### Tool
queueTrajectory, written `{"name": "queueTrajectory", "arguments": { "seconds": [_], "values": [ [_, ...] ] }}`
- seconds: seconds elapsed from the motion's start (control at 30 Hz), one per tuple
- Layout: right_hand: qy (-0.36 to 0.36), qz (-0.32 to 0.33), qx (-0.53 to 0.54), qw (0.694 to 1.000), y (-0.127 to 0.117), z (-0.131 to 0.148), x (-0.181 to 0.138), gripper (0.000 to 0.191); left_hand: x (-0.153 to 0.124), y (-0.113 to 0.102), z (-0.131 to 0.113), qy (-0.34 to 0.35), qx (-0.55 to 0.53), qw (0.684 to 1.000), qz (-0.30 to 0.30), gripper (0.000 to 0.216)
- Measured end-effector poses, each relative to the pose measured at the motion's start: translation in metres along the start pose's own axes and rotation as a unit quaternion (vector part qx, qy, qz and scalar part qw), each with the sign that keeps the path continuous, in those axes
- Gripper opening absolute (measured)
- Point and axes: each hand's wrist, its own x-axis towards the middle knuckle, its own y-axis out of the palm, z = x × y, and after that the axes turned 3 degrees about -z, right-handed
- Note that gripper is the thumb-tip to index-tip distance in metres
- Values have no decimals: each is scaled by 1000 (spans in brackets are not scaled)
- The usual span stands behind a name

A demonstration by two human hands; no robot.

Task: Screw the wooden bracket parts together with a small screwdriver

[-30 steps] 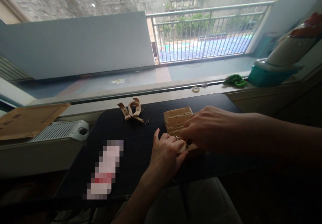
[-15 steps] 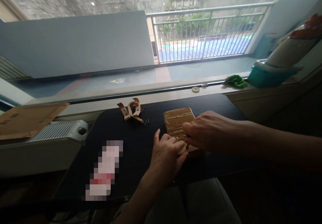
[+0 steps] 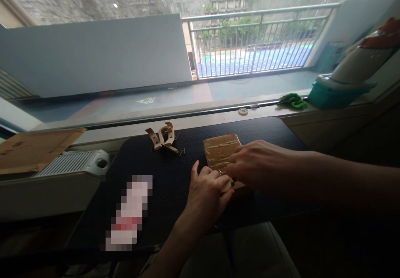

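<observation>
A flat tan wooden board (image 3: 219, 149) lies on the black table (image 3: 168, 174) in front of me. My left hand (image 3: 206, 194) rests with curled fingers on the board's near left corner, thumb sticking up. My right hand (image 3: 254, 165) reaches in from the right and pinches a small dark piece at the board's near edge, fingertips close to my left hand. What the pinch holds is too small to name.
A cluster of curved wooden parts (image 3: 163, 136) and a few small dark nails (image 3: 182, 151) lie at the table's far side. A blurred-out object (image 3: 128, 213) lies near left. On the windowsill sit a tape roll (image 3: 243, 111), a green cloth (image 3: 292, 100) and a teal-based appliance (image 3: 340, 88). A radiator (image 3: 71, 163) stands left.
My right hand shifted slightly down and right along the board's near edge, uncovering more of the board's top. My left hand has stayed put.
</observation>
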Motion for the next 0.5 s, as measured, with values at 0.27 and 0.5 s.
{"name": "queueTrajectory", "arguments": {
  "seconds": [0.27,0.5],
  "values": [
    [51,20,-18,998,2,-5,-4,16,-1,-1,-1,3,0,1000,-2,9],
    [29,12,-20,999,-14,7,-5,7,0,-2,0,3,2,1000,-1,12]
  ]
}}
